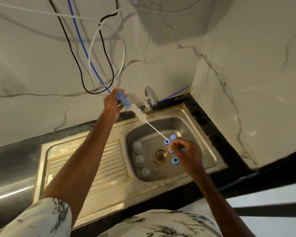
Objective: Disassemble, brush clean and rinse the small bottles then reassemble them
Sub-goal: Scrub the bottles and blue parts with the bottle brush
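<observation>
A long bottle brush (140, 115) with a blue and white bristle head stretches over the steel sink (207, 139). My left hand (112, 105) holds the blue bristle end, raised near the wall. My right hand (186, 153) pinches the thin handle end above the basin. Three clear small bottles (139, 160) lie along the basin's left side. Blue caps (175, 161) lie near the drain (161, 156), and others sit by my right fingers (173, 137).
A chrome tap (149, 98) stands behind the basin. The ribbed drainboard (109, 161) lies to the left. Black, white and blue cables (101, 65) hang on the marble wall. A black counter edge (212, 120) borders the sink on the right.
</observation>
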The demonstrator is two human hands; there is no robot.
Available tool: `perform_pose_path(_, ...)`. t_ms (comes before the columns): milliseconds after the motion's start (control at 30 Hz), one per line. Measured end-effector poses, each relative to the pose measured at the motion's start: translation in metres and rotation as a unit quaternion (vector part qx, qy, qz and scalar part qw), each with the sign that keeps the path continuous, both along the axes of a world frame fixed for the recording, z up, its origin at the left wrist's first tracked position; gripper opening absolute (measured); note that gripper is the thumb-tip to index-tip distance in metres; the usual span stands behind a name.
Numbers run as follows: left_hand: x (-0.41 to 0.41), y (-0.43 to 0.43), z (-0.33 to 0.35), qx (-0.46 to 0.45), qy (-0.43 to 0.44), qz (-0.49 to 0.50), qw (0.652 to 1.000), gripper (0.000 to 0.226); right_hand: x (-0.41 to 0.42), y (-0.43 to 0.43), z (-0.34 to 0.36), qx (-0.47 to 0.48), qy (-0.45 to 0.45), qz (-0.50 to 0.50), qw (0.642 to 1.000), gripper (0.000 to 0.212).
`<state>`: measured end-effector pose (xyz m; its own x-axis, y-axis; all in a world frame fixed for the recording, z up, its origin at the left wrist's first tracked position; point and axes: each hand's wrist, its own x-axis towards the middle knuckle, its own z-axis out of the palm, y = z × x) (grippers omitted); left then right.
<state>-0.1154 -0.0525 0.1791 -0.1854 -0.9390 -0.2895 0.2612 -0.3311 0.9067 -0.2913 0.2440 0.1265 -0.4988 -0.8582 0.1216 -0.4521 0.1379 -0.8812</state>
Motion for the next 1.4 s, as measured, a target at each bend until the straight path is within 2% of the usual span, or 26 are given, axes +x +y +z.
perform_pose_path(67,0.002,-0.002,0.002,0.009,0.009,-0.028,1.000,0.045,0.004,0.001,0.007,0.000,-0.009,0.015,1.000,0.024)
perform_pose_path(100,0.003,-0.002,0.001,0.013,0.032,-0.046,0.998,0.046,0.005,-0.001,0.009,0.010,-0.060,0.030,0.998,0.026)
perform_pose_path(167,0.006,-0.001,0.002,0.024,0.081,-0.072,0.994,0.044,0.003,-0.002,0.013,0.053,-0.267,0.053,0.961,0.027)
perform_pose_path(200,0.008,-0.001,0.003,0.031,0.099,-0.071,0.992,0.044,0.001,-0.001,0.015,0.074,-0.397,0.078,0.911,0.027)
perform_pose_path(267,0.011,0.000,0.006,0.039,0.137,-0.068,0.987,0.044,-0.002,0.003,0.018,0.088,-0.624,0.146,0.763,0.023)
perform_pose_path(300,0.012,0.000,0.009,0.042,0.151,-0.071,0.985,0.042,-0.001,0.005,0.019,0.090,-0.684,0.168,0.704,0.021)
perform_pose_path(333,0.011,0.000,0.010,0.047,0.161,-0.070,0.983,0.039,0.000,0.005,0.018,0.094,-0.701,0.176,0.685,0.020)
perform_pose_path(367,0.010,0.000,0.010,0.049,0.168,-0.067,0.982,0.035,0.004,0.004,0.018,0.103,-0.674,0.167,0.712,0.023)
perform_pose_path(400,0.010,-0.002,0.010,0.047,0.158,-0.055,0.985,0.033,0.008,0.001,0.015,0.116,-0.603,0.141,0.777,0.027)
perform_pose_path(467,0.011,-0.005,0.006,0.028,0.106,-0.030,0.993,0.037,0.011,-0.003,0.006,0.110,-0.369,0.058,0.921,0.031)
perform_pose_path(500,0.012,-0.006,0.004,0.015,0.078,-0.022,0.997,0.044,0.011,-0.005,0.002,0.080,-0.251,0.019,0.965,0.028)
perform_pose_path(600,0.013,-0.006,0.000,0.006,0.035,-0.019,0.999,0.050,0.000,-0.006,-0.007,0.019,-0.038,-0.023,0.999,0.021)
perform_pose_path(700,0.016,0.000,-0.002,0.011,0.062,-0.043,0.997,0.053,-0.001,-0.003,-0.003,0.012,0.040,-0.030,0.999,0.025)
perform_pose_path(767,0.017,0.002,0.000,0.034,0.108,-0.056,0.992,0.055,0.005,-0.006,0.003,0.031,0.042,-0.013,0.999,0.030)
perform_pose_path(833,0.014,0.002,0.002,0.063,0.142,-0.046,0.987,0.052,0.011,-0.010,0.010,0.105,-0.151,0.019,0.983,0.039)
perform_pose_path(867,0.012,0.002,0.003,0.075,0.155,-0.041,0.984,0.051,0.013,-0.010,0.015,0.153,-0.321,0.049,0.933,0.042)
perform_pose_path(900,0.009,0.003,0.004,0.081,0.163,-0.038,0.983,0.050,0.015,-0.008,0.022,0.195,-0.466,0.077,0.860,0.042)
perform_pose_path(933,0.006,0.004,0.004,0.078,0.165,-0.040,0.982,0.048,0.016,-0.006,0.024,0.216,-0.544,0.106,0.804,0.040)
perform_pose_path(967,0.005,0.004,0.004,0.073,0.156,-0.041,0.984,0.046,0.015,-0.005,0.021,0.224,-0.550,0.128,0.795,0.039)
perform_pose_path(1000,0.004,0.003,0.001,0.067,0.143,-0.038,0.987,0.045,0.016,-0.005,0.019,0.227,-0.508,0.136,0.819,0.040)
perform_pose_path(1100,0.007,-0.001,-0.004,0.031,0.093,-0.019,0.995,0.049,0.020,-0.009,0.012,0.165,-0.262,0.086,0.947,0.039)
perform_pose_path(1167,0.011,-0.005,-0.011,0.015,0.047,-0.002,0.999,0.046,0.017,-0.012,0.012,0.095,-0.160,0.040,0.982,0.031)
perform_pose_path(1200,0.012,-0.006,-0.014,0.019,0.042,-0.007,0.999,0.045,0.015,-0.012,0.013,0.095,-0.166,0.031,0.981,0.032)
perform_pose_path(1267,0.013,-0.002,-0.013,0.039,0.060,-0.031,0.997,0.048,0.011,-0.010,0.019,0.147,-0.317,0.048,0.936,0.038)
perform_pose_path(1333,0.015,0.002,-0.008,0.058,0.121,-0.031,0.990,0.049,0.007,-0.008,0.024,0.184,-0.539,0.113,0.814,0.035)
perform_pose_path(1400,0.015,0.004,-0.001,0.080,0.180,-0.028,0.980,0.043,0.005,-0.005,0.024,0.181,-0.653,0.167,0.716,0.028)
